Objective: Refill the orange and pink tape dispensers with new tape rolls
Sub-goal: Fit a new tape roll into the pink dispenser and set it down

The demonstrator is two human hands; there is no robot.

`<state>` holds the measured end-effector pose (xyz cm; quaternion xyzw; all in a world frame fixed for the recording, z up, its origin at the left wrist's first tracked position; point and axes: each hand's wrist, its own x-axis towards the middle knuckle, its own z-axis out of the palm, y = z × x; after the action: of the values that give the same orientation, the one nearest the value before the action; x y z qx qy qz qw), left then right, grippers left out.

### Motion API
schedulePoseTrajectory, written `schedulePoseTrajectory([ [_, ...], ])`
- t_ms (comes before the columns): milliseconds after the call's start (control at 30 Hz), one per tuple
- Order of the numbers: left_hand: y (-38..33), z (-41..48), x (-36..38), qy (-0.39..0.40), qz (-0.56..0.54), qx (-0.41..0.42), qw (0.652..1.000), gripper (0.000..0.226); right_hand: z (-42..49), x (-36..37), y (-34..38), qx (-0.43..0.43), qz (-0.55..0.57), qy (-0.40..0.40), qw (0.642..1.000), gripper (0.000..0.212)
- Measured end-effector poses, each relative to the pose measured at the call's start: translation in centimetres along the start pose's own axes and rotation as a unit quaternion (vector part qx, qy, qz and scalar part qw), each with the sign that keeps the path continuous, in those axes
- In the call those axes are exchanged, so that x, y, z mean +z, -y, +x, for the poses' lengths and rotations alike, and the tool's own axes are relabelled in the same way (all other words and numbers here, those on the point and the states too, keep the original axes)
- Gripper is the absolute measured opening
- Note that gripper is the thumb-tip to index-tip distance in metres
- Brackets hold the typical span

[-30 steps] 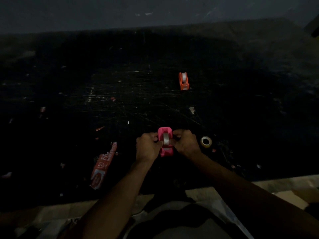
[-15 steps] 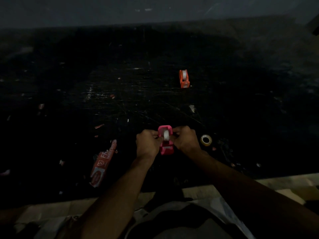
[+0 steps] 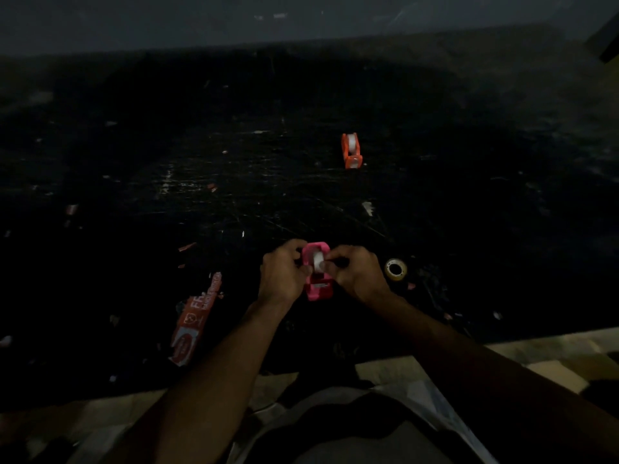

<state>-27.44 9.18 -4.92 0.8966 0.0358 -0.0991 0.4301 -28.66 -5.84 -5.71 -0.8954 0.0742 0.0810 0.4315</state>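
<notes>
Two bare forearms without sleeves, watch or rings run in from 7 and 5 o'clock to the left hand [image 3: 283, 274] and right hand [image 3: 360, 274], while a dark garment with a pale grey fold covers the lap at 6 o'clock.

An orange-red printed strip [image 3: 195, 319] lay on the dark table [image 3: 134, 182]; white letters "FR" showed on it, and the smaller print was too blurred to read.
</notes>
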Motion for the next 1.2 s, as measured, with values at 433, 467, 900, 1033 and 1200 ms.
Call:
schedulePoseTrajectory([
  [433,1.1,0.6,0.4,0.019,-0.049,-0.069,0.996,0.036,0.2,0.3,0.6,0.021,-0.058,0.024,0.998,0.013],
  [467,1.2,0.7,0.5,0.018,-0.051,-0.07,0.996,0.036,0.2,0.2,0.7,0.024,-0.071,0.03,0.997,0.014],
  [900,0.9,0.4,0.7,-0.012,-0.025,-0.063,0.998,0.03,0.4,0.2,0.9,0.03,-0.086,0.041,0.995,0.013],
  [1033,0.8,0.3,0.6,-0.011,-0.039,-0.079,0.996,0.028,0.0,0.4,-0.1,0.05,-0.015,0.019,0.998,0.022],
  [1200,2.1,0.9,1.6,-0.012,-0.091,-0.126,0.988,0.014,-0.4,0.2,-0.4,0.054,0.005,0.003,0.999,0.038],
])
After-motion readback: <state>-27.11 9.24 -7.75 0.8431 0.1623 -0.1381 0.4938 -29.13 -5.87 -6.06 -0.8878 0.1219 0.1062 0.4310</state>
